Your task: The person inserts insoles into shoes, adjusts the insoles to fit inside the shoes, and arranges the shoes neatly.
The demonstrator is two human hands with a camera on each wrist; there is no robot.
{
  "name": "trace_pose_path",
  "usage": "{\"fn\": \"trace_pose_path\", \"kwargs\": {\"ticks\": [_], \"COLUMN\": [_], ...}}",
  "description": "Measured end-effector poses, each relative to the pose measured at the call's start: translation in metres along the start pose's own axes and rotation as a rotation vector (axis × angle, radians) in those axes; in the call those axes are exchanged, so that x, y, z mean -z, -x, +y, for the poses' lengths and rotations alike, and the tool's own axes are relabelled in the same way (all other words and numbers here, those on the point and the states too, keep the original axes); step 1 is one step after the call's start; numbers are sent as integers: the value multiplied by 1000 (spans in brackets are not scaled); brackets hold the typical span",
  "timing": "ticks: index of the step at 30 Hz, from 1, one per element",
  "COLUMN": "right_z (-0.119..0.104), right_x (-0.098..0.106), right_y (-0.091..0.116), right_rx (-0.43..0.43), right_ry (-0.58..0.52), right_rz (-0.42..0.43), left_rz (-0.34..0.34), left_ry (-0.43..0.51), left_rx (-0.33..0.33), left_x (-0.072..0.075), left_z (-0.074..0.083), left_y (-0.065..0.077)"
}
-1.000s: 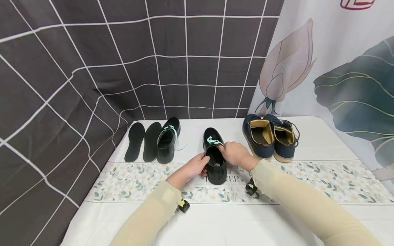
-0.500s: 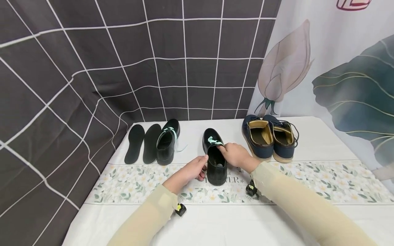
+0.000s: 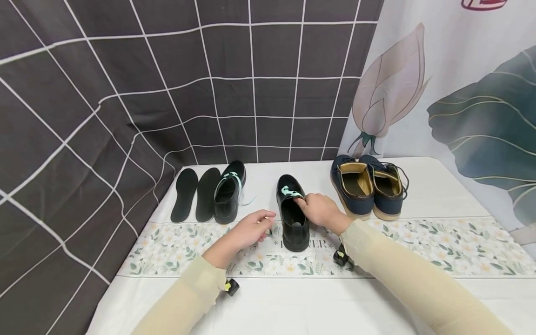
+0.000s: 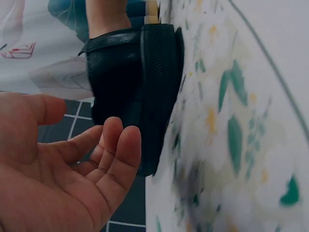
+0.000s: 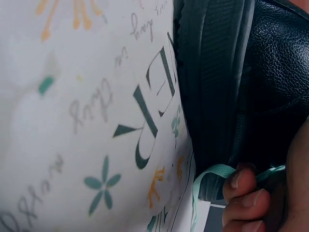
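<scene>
A black leather lace-up shoe (image 3: 295, 238) with mint-green laces (image 3: 291, 191) stands in the middle of the table, toe pointing away. My right hand (image 3: 320, 209) grips its right side, thumb inside the opening and the other fingers outside. In the right wrist view those fingertips (image 5: 248, 205) lie against the side by the lace. My left hand (image 3: 249, 229) hovers left of the shoe, apart from it and holding nothing. Its fingers are loosely bent, palm showing in the left wrist view, where the shoe (image 4: 133, 82) sits beyond them.
Two black insoles (image 3: 184, 195) lie at the back left, beside the other black shoe (image 3: 226, 207), whose lace trails loose. A pair of navy shoes (image 3: 360, 204) stands at the back right. A dark gridded cloth (image 3: 276, 97) hangs behind the white table cover (image 3: 293, 298).
My left hand has let go of the shoe's left side and drawn away to the left. My right hand keeps its grip, and the shoe stays in place.
</scene>
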State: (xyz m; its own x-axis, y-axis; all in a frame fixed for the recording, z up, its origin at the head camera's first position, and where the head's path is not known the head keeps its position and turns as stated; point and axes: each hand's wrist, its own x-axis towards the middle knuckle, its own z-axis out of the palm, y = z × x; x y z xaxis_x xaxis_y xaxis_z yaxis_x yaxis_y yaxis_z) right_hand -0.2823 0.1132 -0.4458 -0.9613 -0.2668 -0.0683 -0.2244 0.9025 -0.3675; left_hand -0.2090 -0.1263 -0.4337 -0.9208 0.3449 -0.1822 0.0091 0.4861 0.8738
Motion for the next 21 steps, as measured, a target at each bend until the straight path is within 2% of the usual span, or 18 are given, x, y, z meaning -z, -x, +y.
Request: {"fn": "trace_pose_path", "kwargs": {"ticks": [8, 15, 17, 18, 21], "right_z": [-3, -3, -4, -4, -4], "right_x": [2, 4, 4, 4, 4], "right_y": [1, -1, -1, -1, 0], "right_rx": [-3, -9, -12, -11, -10], "right_ry": [11, 32, 40, 45, 48], "right_rz": [-46, -40, -41, -43, -52], "left_rz": [173, 362, 422, 449, 536], "left_ry": [-32, 71, 88, 99, 100], "left_rx": [-114, -214, -220, -221, -200], "left_x": [27, 47, 54, 58, 71], "left_z": [1, -1, -2, -7, -14], "left_y": [15, 24, 25, 23, 21]}}
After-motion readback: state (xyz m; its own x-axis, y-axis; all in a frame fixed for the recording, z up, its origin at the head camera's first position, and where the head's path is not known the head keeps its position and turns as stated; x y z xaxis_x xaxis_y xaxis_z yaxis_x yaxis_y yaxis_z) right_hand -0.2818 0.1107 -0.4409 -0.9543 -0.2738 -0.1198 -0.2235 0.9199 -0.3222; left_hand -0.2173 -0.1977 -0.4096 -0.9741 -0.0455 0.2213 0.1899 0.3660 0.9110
